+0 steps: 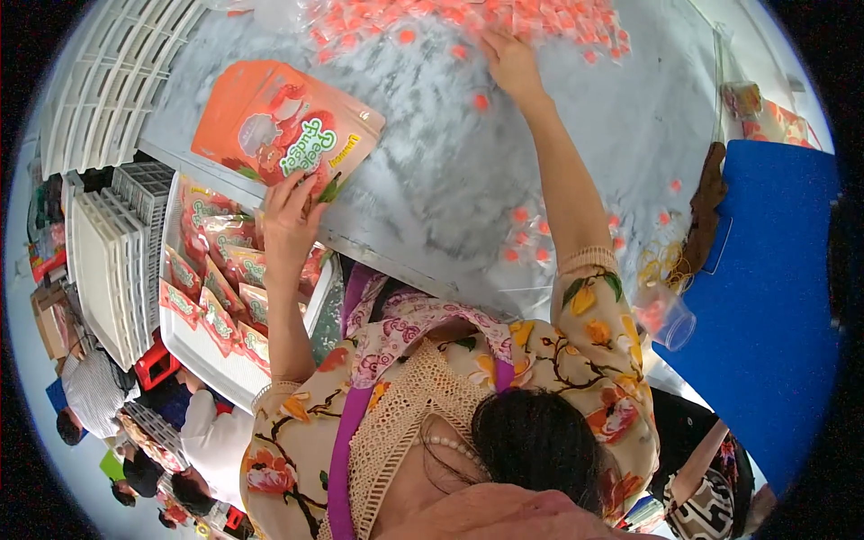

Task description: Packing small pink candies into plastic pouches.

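Note:
My left hand (292, 211) lies on the near edge of a stack of red-orange stand-up pouches (256, 108) with lychee pictures. Its fingers are apart and rest on the top pouch; no grip shows. With my right arm stretched far forward, my right hand (513, 67) touches the near side of a heap of small wrapped pink candies (549, 22). Its fingers point into the heap and look apart, though the tips are blurred. Single candies lie close by, one of them a loose candy (481, 103) below that hand.
A white crate (234, 382) of filled pouches stands at the table's left edge, beside stacked white trays (99, 270). More candies (531, 238) lie near my right forearm. Rubber bands (664, 265), a tipped clear cup (673, 326) and a blue board (765, 297) are at right. People sit at lower left.

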Demonstrator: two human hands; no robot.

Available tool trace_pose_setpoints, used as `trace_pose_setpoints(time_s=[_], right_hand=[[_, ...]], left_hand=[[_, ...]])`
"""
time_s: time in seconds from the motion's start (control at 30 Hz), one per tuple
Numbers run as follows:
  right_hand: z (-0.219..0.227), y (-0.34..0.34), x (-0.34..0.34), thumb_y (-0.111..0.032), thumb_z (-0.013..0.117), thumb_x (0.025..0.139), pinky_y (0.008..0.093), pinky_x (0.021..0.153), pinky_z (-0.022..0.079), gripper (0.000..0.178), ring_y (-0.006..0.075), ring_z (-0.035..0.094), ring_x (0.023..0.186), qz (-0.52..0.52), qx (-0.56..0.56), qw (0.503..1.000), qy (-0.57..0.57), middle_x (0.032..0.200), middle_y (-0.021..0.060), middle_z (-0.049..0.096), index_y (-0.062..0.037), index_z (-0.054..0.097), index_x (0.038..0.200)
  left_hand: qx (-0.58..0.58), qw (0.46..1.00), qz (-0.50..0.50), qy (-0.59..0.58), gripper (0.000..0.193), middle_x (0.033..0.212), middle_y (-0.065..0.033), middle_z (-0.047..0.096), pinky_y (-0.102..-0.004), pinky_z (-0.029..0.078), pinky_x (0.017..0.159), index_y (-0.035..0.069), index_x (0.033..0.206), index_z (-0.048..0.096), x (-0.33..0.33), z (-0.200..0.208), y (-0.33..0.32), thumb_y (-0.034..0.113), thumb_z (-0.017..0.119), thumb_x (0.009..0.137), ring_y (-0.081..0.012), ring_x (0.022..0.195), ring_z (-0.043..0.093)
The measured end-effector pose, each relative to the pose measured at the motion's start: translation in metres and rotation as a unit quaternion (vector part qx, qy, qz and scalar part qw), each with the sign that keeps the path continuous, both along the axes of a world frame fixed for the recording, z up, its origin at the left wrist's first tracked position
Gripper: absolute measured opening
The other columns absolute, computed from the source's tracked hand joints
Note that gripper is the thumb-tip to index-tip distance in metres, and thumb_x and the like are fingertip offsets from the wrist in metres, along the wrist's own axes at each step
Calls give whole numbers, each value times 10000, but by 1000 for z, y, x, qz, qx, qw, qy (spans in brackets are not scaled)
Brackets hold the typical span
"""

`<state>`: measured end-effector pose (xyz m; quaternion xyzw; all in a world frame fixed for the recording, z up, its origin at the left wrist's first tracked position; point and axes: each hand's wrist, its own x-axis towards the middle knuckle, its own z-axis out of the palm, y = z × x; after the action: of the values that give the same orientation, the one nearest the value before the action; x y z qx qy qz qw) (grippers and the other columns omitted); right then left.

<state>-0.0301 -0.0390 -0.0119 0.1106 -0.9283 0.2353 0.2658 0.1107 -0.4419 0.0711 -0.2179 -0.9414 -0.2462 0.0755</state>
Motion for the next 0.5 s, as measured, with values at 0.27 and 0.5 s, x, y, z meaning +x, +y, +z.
trace_pose_setpoints(time_s=[0.27, 0.5], right_hand=[[22, -11, 29, -36, 495, 882, 287, 788, 479, 324, 138, 593, 833, 34, -279, 950, -139, 928, 69, 679, -102, 647, 1160], [7, -26, 22, 22, 479, 786, 323, 731, 490, 455, 205, 593, 779, 155, -138, 969, -132, 888, 91, 654, -157, 648, 1168]], left_hand=[[2, 1000, 8, -1, 485, 1150, -112, 598, -389, 476, 863, 24, 1103, 624, 1, -1, -5, -3, 756, 638, -318, 1013, 556], [10, 1000, 10, -6, 475, 1154, -112, 599, -382, 479, 861, 22, 1100, 627, 2, 1, -3, -6, 758, 644, -316, 1011, 560]])
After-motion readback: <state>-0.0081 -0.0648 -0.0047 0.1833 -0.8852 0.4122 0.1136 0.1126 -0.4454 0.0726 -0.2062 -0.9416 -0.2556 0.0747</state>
